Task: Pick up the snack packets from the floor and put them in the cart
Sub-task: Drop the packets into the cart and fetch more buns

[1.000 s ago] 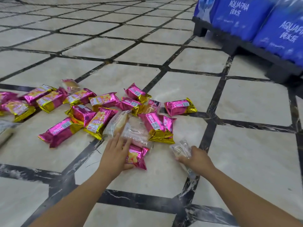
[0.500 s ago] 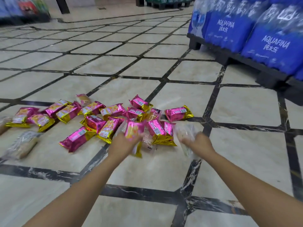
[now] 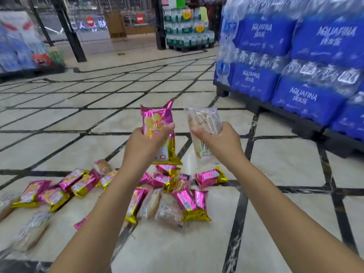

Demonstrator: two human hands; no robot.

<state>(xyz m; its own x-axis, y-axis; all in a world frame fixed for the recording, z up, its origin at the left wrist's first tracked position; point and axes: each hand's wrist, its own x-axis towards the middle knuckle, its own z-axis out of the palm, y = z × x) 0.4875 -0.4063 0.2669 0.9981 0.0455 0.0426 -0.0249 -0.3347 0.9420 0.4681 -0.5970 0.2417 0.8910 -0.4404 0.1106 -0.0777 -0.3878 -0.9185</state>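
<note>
Lighting was bright, even and diffuse; shadows under the snack packets (image 3: 177, 200) below the fingers (image 3: 167, 128) were faint; motion blur smeared the left edge; Aquafina water packs (image 3: 307, 99) and floor lines bowed with wide-angle distortion.

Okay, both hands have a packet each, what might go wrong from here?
The left hand grips the pink packet only around its middle, so the glossy foil might slip. The right hand squeezes the clear packet, which could crush what's inside. Many packets on the floor lie below the arms, so a step forward may trample them.
</note>
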